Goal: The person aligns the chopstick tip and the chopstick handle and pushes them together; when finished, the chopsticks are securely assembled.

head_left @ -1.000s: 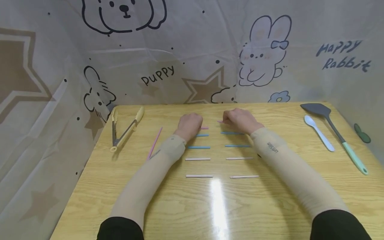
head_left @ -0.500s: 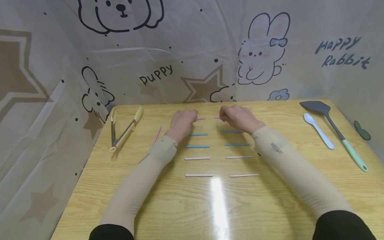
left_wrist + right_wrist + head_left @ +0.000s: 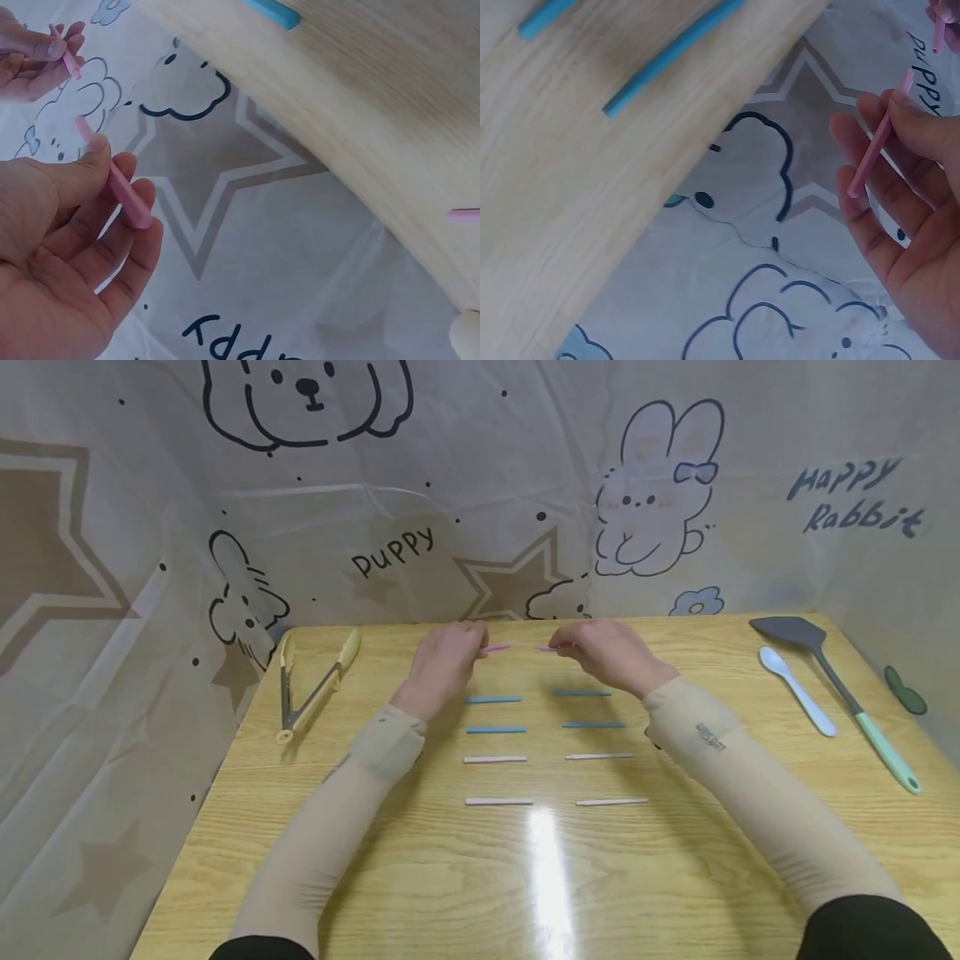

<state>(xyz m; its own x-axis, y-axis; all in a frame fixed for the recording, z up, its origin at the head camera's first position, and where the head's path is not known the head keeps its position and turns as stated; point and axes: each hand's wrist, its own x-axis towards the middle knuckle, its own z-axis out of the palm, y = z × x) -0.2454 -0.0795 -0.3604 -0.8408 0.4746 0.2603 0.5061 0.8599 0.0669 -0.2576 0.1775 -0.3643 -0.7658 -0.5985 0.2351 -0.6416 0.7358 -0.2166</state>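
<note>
In the head view my left hand (image 3: 444, 667) is raised over the far side of the table. It pinches a short pink stick (image 3: 129, 193) between thumb and fingertips; the stick widens toward one squared end. My right hand (image 3: 611, 653) holds a second, thinner pink stick (image 3: 871, 161) the same way, resting across its fingers. The tips of the two sticks point toward each other with a gap between them. Below the hands lie blue sticks (image 3: 497, 729) and white sticks (image 3: 495, 759), laid in two columns of paired rows.
Tongs (image 3: 311, 697) with cream tips lie at the left. A pale blue spoon (image 3: 797, 691) and a grey spatula (image 3: 840, 672) with a mint handle lie at the right. Another pink stick (image 3: 465, 214) is on the table near my left arm. A printed cloth (image 3: 480, 485) hangs behind.
Both hands have risen from the far rows, lifting the pink sticks off the table. My left hand moved left, and its forearm now hides the loose pink stick in the head view.
</note>
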